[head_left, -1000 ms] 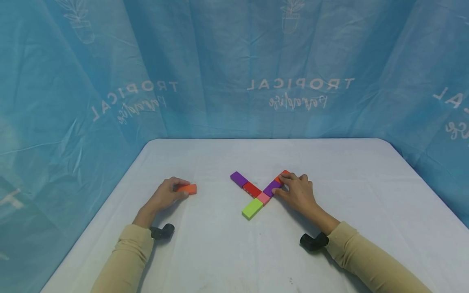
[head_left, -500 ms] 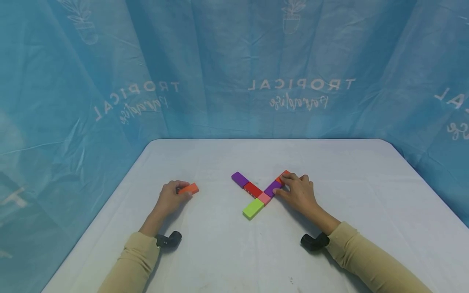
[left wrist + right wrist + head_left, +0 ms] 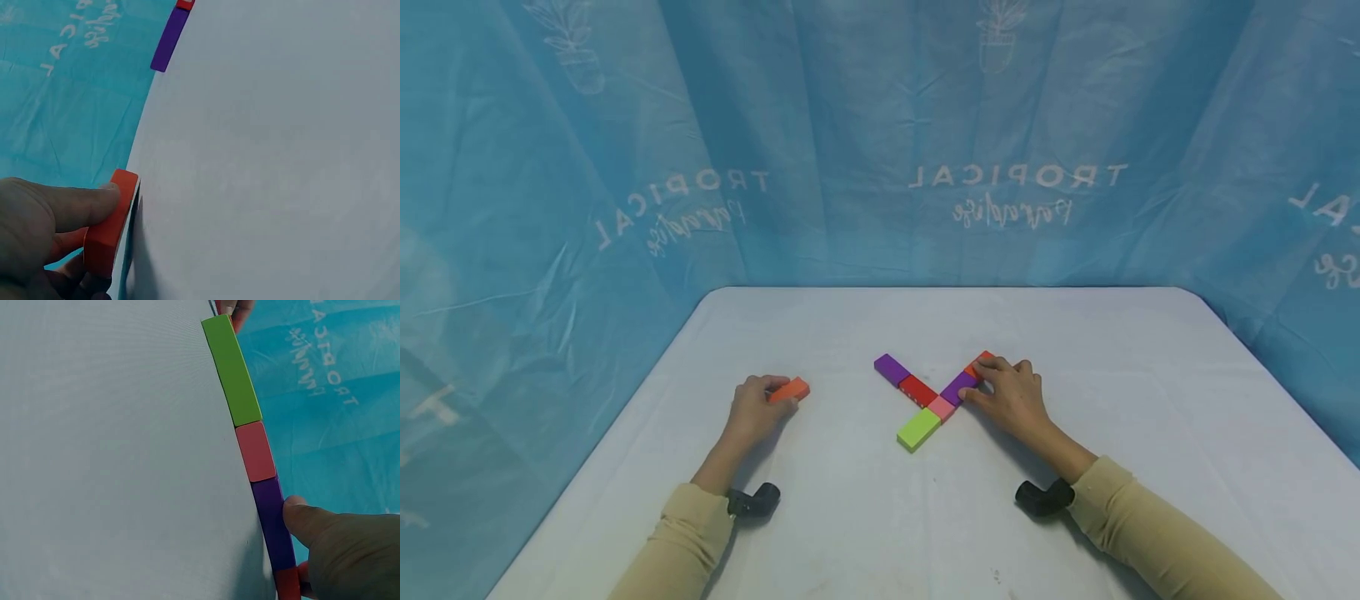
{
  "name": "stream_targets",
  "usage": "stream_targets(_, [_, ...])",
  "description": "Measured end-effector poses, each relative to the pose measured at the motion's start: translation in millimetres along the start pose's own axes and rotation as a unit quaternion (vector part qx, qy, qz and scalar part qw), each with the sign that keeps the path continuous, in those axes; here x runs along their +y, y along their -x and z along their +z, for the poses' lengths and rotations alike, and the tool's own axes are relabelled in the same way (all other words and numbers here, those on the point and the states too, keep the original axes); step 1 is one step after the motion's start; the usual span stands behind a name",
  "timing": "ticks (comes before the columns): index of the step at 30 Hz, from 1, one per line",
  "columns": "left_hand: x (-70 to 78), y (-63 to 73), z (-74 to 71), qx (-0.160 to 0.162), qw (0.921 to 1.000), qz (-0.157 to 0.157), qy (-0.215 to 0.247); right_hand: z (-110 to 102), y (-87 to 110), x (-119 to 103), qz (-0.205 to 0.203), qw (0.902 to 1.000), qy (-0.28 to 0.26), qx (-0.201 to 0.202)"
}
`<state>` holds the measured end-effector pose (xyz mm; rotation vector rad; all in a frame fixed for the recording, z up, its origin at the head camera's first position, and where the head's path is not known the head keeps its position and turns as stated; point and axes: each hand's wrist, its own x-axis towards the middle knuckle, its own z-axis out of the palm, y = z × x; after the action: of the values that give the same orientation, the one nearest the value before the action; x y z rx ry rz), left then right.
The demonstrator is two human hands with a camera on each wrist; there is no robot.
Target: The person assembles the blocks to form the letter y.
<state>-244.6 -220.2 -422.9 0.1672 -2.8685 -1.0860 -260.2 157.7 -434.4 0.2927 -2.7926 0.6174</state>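
Note:
My left hand [image 3: 752,415] pinches an orange block [image 3: 790,389] between thumb and fingers, left of the joined blocks. In the left wrist view the thumb presses its face. My right hand [image 3: 1013,398] reaches over one arm of the pattern. Its thumb touches the side of a purple block [image 3: 273,519], and its fingers bend over the orange-red block [image 3: 985,356] at the end, partly hiding it. That arm continues through a pink block [image 3: 941,407] to a lime green block [image 3: 919,428]. From the pink one, a red block [image 3: 917,390] and another purple block [image 3: 891,369] branch away to the far left.
All the blocks lie on a white-covered table [image 3: 850,517]. A blue printed curtain [image 3: 865,150] hangs behind and beside it. Black wrist-worn devices [image 3: 756,502] jut from both sleeves.
My left hand has shifted a little to the right and nearer, turning the orange block to slant toward the far right. My right hand stays in place on the blocks.

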Motion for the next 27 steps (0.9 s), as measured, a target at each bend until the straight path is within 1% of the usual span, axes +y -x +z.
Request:
stream_targets(6, [9.8, 7.4, 1.4, -0.003, 0.9996, 0.004, 0.029, 0.4, -0.6, 0.8, -0.003, 1.0, 0.001, 0.006])
stream_targets(9, [17.6, 12.4, 3.5, -0.003, 0.999, -0.004, 0.044, 0.7, -0.9, 1.0, -0.004, 1.0, 0.002, 0.006])
stream_targets(13, [29.4, 21.8, 8.3, -0.004, 0.9986, -0.004, 0.054, 0.8, -0.2, 0.7, -0.002, 1.0, 0.0, 0.004])
stream_targets(17, [42.1, 32.3, 12.6, 0.001, 0.9979, 0.01, 0.064, 0.4, 0.5, 0.7, -0.002, 1.0, -0.001, 0.005])
stream_targets(20, [50.3, 40.1, 15.9, 0.003, 0.9972, 0.014, 0.073, -0.2, 1.0, 0.7, -0.003, 1.0, 0.0, 0.008])
stream_targets(27, [64.6, 56.4, 28.0, -0.005, 0.9957, 0.008, 0.092, -0.6, 0.9, 0.8, -0.007, 0.9999, 0.001, 0.009])
